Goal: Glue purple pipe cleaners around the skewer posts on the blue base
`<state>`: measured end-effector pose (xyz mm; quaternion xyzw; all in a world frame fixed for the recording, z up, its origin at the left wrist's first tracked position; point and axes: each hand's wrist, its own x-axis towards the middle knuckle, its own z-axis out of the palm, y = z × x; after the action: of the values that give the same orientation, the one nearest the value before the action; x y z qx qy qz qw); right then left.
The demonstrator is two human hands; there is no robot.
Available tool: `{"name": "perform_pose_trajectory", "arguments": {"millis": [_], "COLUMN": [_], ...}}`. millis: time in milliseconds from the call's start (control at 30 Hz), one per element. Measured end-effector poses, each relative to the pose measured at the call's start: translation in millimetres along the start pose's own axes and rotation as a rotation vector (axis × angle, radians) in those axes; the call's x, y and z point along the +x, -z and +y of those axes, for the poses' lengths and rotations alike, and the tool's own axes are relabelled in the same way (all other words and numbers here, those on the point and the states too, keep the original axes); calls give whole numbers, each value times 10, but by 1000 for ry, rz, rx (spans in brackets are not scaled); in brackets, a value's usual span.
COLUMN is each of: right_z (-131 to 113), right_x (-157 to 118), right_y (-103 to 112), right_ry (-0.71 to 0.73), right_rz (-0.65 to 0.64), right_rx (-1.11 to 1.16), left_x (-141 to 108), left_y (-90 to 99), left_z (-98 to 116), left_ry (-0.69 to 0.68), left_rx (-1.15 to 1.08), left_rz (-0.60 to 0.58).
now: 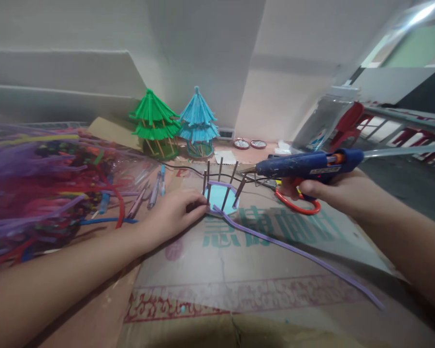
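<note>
My right hand [311, 186] is wrapped round the handle of a blue hot glue gun [293, 165], a clear glue stick [402, 151] jutting from its back. The gun's nozzle points left, just above a small light-blue base [221, 197]. Several thin brown posts [225, 198] stand upright or leaning around the base's edge. With its fingers closed, my left hand [183, 210] grips the left edge of this base; the fingertips are partly hidden. A purple pipe cleaner [293, 245] runs along part of the edge, and its long free end trails to the lower right.
Green [154, 123] and blue [197, 121] model pavilions stand at the back. Tangled pipe cleaners [39, 193] fill the left. Red-handled scissors [299, 205] lie beneath the glue gun. Printed cardboard [188, 270] covers the table, a clear jar [321, 121] stands behind, and a black wire [181, 167] crosses it.
</note>
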<state>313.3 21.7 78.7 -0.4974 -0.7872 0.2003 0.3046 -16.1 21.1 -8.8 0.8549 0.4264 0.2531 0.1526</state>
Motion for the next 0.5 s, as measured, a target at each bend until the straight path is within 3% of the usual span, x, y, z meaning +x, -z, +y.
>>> {"name": "perform_pose_trajectory", "arguments": {"millis": [100,267,500], "right_z": [-76,-95,-5], "right_x": [-51,-86,-63], "right_y": [8,-72,-143], "right_ry": [68,-28,-224], "right_rz": [-94,-168,-23], "right_rx": [16,-83,-227], "left_x": [-7,-18,-6], "left_y": [-2,-4,-1], "left_z": [-1,-16,0], "left_ry": [-15,-27,-21], "left_rx": [0,17,17], "left_rz": [1,1,-6]}}
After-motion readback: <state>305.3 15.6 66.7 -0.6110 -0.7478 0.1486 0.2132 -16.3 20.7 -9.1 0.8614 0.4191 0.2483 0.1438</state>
